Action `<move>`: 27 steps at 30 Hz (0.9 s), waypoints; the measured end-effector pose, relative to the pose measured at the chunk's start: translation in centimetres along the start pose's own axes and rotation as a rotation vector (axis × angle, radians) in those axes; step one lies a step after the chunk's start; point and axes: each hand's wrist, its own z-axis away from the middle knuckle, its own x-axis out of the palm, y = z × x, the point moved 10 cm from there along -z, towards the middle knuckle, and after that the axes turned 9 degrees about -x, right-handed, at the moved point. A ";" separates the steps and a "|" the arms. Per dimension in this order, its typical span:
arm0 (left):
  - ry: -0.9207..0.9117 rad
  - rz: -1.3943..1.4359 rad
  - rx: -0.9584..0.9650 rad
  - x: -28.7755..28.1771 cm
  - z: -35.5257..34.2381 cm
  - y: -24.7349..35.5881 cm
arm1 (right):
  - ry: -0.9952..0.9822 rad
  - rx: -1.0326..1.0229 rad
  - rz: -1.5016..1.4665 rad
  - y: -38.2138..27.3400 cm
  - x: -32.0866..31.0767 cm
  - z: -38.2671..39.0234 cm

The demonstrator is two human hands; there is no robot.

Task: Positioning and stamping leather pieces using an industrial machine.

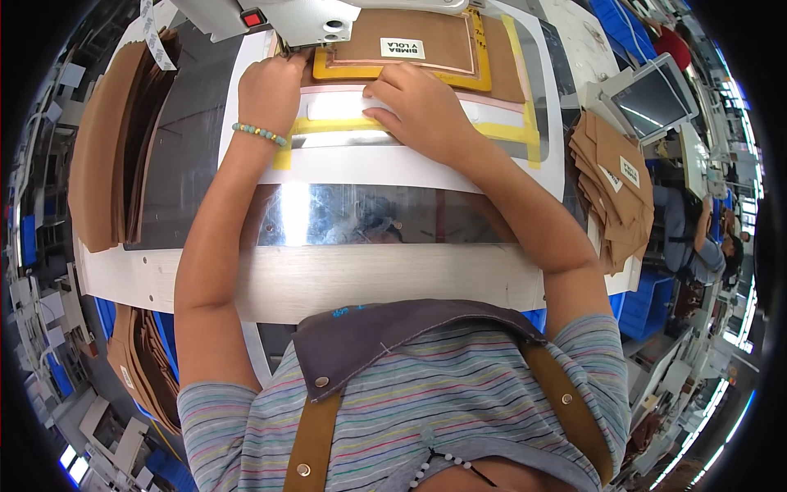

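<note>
My left hand (270,97) is closed at the left end of a yellow-edged template frame (402,75), close under the head of a white sewing machine (316,20). Whatever its fingers pinch is hidden. A brown panel (430,37) with a small white label (402,48) lies within the frame. My right hand (426,115) rests at the frame's near edge, fingers bent and thumb apart, over a pale strip (336,107). Yellow tape (500,131) borders a white sheet (393,168) beneath both hands.
Brown panels (98,156) stand stacked at the left, and labelled brown pieces (611,184) pile up at the right. Beyond that pile is a screen (648,102). More brown pieces (139,361) sit below the table's left side. A co-worker (697,238) is at the far right.
</note>
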 end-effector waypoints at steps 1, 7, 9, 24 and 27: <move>-0.021 -0.075 0.024 0.3 0.0 -0.2 | 0.043 -0.014 0.011 0.0 -0.1 0.2; -0.105 -0.151 -0.183 -0.6 1.7 -10.8 | 0.156 0.002 -0.032 0.4 -0.6 0.6; -0.185 -0.082 -0.250 -1.8 1.3 -12.8 | 0.155 0.043 -0.044 1.4 -0.8 1.3; 0.127 0.254 -0.401 -7.0 2.8 -23.4 | 0.242 -0.139 -0.166 -2.0 -3.1 -0.6; 0.445 0.318 -0.370 -18.0 5.8 -24.4 | 0.225 -0.024 -0.250 -2.8 -4.0 -0.5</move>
